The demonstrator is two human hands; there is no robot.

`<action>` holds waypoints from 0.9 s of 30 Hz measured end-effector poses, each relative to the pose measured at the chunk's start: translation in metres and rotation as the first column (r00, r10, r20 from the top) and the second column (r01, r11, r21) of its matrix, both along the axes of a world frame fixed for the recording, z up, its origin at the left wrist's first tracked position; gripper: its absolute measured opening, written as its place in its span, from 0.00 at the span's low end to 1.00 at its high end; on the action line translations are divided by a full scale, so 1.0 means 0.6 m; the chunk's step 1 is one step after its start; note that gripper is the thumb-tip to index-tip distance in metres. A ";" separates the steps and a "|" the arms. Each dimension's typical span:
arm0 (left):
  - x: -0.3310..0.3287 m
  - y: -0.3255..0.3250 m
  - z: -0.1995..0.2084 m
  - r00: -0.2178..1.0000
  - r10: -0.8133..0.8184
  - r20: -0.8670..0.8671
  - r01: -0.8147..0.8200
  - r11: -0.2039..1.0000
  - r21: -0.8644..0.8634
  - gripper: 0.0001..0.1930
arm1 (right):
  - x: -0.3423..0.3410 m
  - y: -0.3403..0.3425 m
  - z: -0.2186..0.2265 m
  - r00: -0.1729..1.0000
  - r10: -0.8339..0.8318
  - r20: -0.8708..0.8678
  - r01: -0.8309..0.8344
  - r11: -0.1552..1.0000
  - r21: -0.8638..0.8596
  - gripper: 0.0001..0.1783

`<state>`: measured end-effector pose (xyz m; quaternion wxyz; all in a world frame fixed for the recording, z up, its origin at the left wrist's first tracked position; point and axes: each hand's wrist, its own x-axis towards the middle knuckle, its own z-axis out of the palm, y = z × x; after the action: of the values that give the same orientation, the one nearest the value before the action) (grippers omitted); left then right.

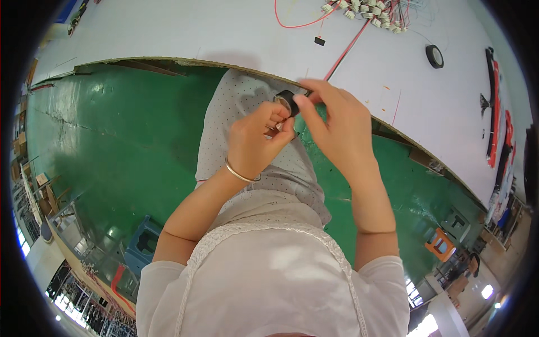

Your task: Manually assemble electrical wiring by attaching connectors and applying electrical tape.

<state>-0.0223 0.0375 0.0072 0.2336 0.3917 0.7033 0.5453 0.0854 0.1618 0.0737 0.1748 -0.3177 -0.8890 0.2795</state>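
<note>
At the near edge of the table, my left hand (255,135) is closed around a roll of black tape (288,101), its fingers curled through and under the ring. My right hand (339,121) is bent over the table edge, thumb tip against the tape roll. A bundle of red and black wires (343,56) runs across the tabletop and passes under the right fingers, which pinch it; the wire end is mostly hidden there.
On the white table (185,33) lie a heap of white connectors (373,11), a small black piece (319,41) and another black tape roll (434,56). Red and black lengths (494,106) lie along the right side. A blue stool (144,241) and an orange stool (441,244) stand behind.
</note>
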 end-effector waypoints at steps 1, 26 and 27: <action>-0.002 -0.002 -0.002 0.990 0.030 -0.135 -0.027 0.999 0.029 0.08 | -0.011 0.002 0.004 1.000 0.002 0.000 -0.002 1.000 0.007 0.11; -0.067 -0.051 0.008 0.716 -0.182 0.674 0.325 0.941 -0.092 0.09 | 0.028 -0.022 -0.009 0.973 0.003 -0.230 -0.179 0.639 -0.748 0.13; -0.071 -0.051 0.016 0.623 -0.192 0.758 0.411 0.905 -0.108 0.10 | 0.048 -0.023 -0.018 0.985 0.017 -0.172 -0.134 0.701 -0.701 0.13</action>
<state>-0.0650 0.0067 0.0165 0.6350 0.2181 0.5412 0.5063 0.1145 0.1480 0.0629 0.0947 -0.3013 -0.7093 0.6302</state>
